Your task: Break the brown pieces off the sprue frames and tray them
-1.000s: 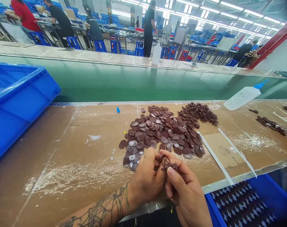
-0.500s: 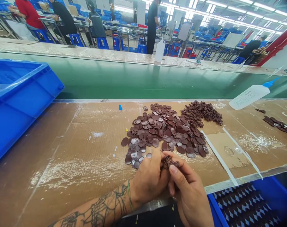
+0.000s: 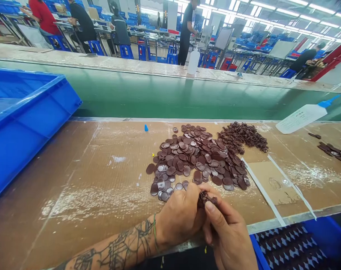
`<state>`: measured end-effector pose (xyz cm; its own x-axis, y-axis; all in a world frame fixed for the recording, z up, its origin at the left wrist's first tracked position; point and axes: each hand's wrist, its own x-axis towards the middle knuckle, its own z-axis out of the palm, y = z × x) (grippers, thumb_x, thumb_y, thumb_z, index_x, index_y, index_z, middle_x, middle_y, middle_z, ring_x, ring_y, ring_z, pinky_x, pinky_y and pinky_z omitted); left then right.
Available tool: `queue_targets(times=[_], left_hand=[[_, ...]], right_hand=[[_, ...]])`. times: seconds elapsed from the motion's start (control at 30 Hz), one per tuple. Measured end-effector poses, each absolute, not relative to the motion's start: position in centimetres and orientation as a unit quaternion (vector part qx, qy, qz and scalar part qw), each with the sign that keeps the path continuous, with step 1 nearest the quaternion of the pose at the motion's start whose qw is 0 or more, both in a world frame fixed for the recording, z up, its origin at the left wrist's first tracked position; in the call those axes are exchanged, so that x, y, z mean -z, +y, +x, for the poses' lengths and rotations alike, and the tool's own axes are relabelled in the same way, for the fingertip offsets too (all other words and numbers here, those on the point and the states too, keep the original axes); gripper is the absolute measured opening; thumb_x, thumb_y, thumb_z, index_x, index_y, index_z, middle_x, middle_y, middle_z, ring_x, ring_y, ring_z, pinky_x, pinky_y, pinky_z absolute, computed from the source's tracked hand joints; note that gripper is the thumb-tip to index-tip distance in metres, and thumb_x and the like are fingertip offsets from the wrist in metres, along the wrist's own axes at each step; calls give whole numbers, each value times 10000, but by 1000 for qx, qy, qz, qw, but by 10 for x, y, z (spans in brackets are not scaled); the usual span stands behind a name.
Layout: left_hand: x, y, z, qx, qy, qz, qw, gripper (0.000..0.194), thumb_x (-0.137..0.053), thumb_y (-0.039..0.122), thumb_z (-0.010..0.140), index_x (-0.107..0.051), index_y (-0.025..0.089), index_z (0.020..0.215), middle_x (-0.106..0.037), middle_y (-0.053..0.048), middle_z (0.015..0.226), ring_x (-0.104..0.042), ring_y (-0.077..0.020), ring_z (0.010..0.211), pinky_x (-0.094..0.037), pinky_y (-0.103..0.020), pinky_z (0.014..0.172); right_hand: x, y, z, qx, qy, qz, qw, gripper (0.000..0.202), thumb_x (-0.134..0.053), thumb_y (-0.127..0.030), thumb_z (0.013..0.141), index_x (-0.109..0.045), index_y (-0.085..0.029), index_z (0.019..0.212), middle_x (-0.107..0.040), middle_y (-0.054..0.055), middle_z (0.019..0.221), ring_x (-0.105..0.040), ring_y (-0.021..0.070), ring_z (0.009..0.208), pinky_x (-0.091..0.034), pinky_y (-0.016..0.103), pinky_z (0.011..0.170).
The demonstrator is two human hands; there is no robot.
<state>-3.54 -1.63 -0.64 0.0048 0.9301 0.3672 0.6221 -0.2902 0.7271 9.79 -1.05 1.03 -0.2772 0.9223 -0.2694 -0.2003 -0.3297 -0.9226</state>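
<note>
My left hand (image 3: 180, 215) is closed, its fingers pinching a small dark brown openwork piece (image 3: 206, 198). From the other side my right hand (image 3: 229, 228) grips the same piece between thumb and fingers. Part of it is hidden by the fingertips, so its full shape cannot be made out. Just beyond both hands lies a wide heap of flat brown oval discs (image 3: 198, 150), some with a glossy face. Behind that heap, to the right, is a pile of small curly brown openwork pieces (image 3: 243, 137).
At left stands a big blue crate (image 3: 32, 108). A white bottle with a blue nozzle (image 3: 301, 119) leans at right. White tape strips (image 3: 264, 193) mark the cardboard-covered bench (image 3: 97, 180). Below its edge, a blue bin (image 3: 260, 255) holds rows of dark pieces. People sit and stand farther back.
The camera view has shifted slightly, moving the scene a little to the right. Both hands remain together on the openwork piece, which now looks turned a little between the fingers.
</note>
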Motion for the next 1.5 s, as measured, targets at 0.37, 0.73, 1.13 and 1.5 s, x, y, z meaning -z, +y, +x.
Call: queue_targets(times=[0.37,0.73,1.13,1.5], left_hand=[[8,-18,-33,-422,545,718,102,126,-306,279,1004,-371,231,908,-551,56,544,-509,-143,357,-243,-252,386],[9,-19,-31,-413,552,721,68,266,-190,353,1050,-381,226,915,-590,23,543,-543,-159,365,-240,-269,402],[13,-21,-31,-392,566,721,74,148,-285,285,1014,-400,222,944,-602,15,584,-579,-183,405,-257,-279,421],[10,-20,-31,-388,572,719,72,92,-321,236,990,-399,223,944,-621,7,607,-604,-191,429,-279,-285,427]], right_hand=[[-8,-14,97,-683,-390,-451,421,280,-793,-423,797,-785,-227,996,-524,-45,486,-394,41,361,-283,149,379],[-4,-16,97,-681,-376,-460,428,311,-782,-430,802,-784,-209,1020,-566,-29,535,-357,26,364,-260,149,380],[-7,-15,91,-679,-358,-469,438,357,-787,-445,787,-775,-184,1031,-486,-61,488,-306,23,373,-201,156,391],[-11,-16,90,-682,-351,-475,432,351,-795,-433,778,-780,-188,1029,-503,-51,510,-302,21,374,-184,161,394]])
